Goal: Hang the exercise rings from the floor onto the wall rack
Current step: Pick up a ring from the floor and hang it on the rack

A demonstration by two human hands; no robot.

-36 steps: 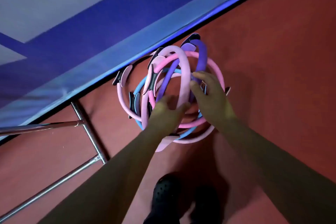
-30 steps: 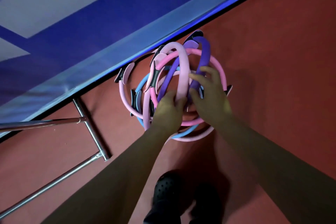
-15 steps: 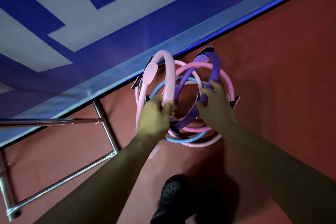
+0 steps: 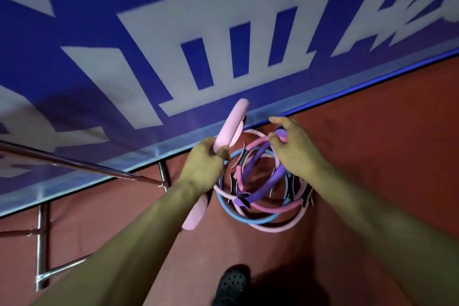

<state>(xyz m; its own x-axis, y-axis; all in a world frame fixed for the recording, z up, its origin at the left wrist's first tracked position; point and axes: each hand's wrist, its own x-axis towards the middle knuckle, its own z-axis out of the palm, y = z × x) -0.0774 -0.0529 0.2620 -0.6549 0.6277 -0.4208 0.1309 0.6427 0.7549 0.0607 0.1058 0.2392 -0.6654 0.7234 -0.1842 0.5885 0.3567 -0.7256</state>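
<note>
Head view: the left hand (image 4: pixel 203 166) is clenched around a pale pink ring (image 4: pixel 229 126) of matte, padded foam, held edge-on above the red floor (image 4: pixel 372 131). The right hand (image 4: pixel 295 149), fingers spread and loosely curled, hovers at the tangled pile of rings (image 4: pixel 260 194), smooth pink, purple and blue hoops beside the blue-and-white wall (image 4: pixel 149 45). A shiny metal frame (image 4: pixel 42 231) stands left.

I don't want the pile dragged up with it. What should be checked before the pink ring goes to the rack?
1. Left hand closed on the light pink ring: ok.
2. That ring clear of the pile: cannot tell; its lower part is hidden by the arm.
3. Right hand free: ok, open over the purple ring.
4. Metal rack within reach at left: ok.
5. Free hook: cannot tell.
</note>
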